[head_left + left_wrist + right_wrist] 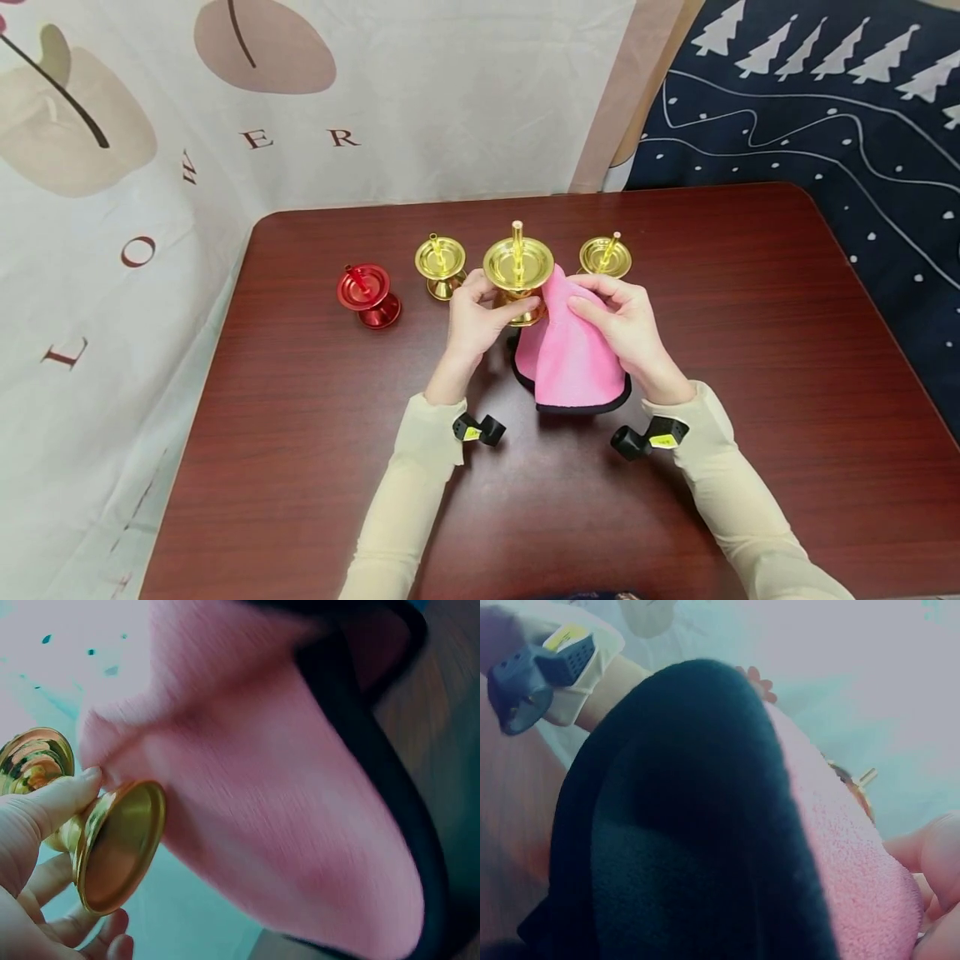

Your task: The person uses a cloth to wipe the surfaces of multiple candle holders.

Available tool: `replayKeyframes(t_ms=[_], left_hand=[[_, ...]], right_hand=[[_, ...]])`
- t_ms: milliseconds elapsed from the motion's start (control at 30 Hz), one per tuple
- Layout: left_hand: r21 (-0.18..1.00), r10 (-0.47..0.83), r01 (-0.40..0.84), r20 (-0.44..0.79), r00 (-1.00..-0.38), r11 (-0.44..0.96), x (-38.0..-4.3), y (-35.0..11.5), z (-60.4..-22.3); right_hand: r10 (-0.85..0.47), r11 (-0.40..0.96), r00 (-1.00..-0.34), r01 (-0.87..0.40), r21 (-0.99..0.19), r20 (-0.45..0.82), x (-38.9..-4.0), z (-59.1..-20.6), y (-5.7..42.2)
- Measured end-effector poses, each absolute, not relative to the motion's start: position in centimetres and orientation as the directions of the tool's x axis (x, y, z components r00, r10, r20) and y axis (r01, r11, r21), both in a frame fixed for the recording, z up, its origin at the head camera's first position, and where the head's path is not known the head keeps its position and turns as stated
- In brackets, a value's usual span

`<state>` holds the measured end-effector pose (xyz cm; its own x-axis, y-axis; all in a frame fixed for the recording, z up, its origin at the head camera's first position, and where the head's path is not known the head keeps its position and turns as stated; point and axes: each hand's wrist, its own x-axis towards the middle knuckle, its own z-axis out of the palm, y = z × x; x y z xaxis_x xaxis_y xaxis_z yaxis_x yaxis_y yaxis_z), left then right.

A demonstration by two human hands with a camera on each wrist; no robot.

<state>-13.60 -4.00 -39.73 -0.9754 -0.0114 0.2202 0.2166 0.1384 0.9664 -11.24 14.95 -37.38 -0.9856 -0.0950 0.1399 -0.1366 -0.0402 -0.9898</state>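
A gold candle holder (518, 265) with a short upright spike is held up by my left hand (483, 317), thumb and fingers around its stem. In the left wrist view the flared base of the candle holder (124, 847) faces the camera. My right hand (618, 321) pinches a pink cloth (573, 367) with a black edge, which hangs down beside the holder. The upper part of the cloth lies against the holder's right side. In the right wrist view the cloth (855, 877) hides most of the holder.
A red candle holder (367, 292) stands on the brown table (300, 467) at the left. Two smaller gold ones stand behind my hands, one at the left (441, 260) and another at the right (604, 257). A printed curtain (450, 100) hangs behind the table.
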Motion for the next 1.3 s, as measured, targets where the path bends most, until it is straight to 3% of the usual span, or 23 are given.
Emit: replayKeyframes(t_ms=[133, 433, 1033, 1300], left_hand=[[0.917, -0.020, 0.293, 0.309, -0.951, 0.271, -14.2, -3.7, -40.3], [0.866, -0.072, 0.316, 0.371, -0.926, 0.387, -16.1, -3.0, -42.4], [0.836, -0.124, 0.115, 0.213, -0.969, 0.536, -19.7, -1.2, -45.2], [0.828, -0.137, 0.088, 0.195, -0.971, 0.554, -20.7, -1.0, -46.1]], right_hand=[[-0.060, -0.068, -0.987, -0.147, -0.987, 0.151, -11.1, -37.3, 15.5], [0.000, -0.120, -0.990, -0.142, -0.983, 0.143, -10.5, -36.7, 16.7], [0.044, -0.125, -0.990, -0.142, -0.982, 0.137, -9.8, -35.9, 18.1], [0.071, -0.161, -0.988, -0.147, -0.976, 0.137, -9.4, -35.7, 18.4]])
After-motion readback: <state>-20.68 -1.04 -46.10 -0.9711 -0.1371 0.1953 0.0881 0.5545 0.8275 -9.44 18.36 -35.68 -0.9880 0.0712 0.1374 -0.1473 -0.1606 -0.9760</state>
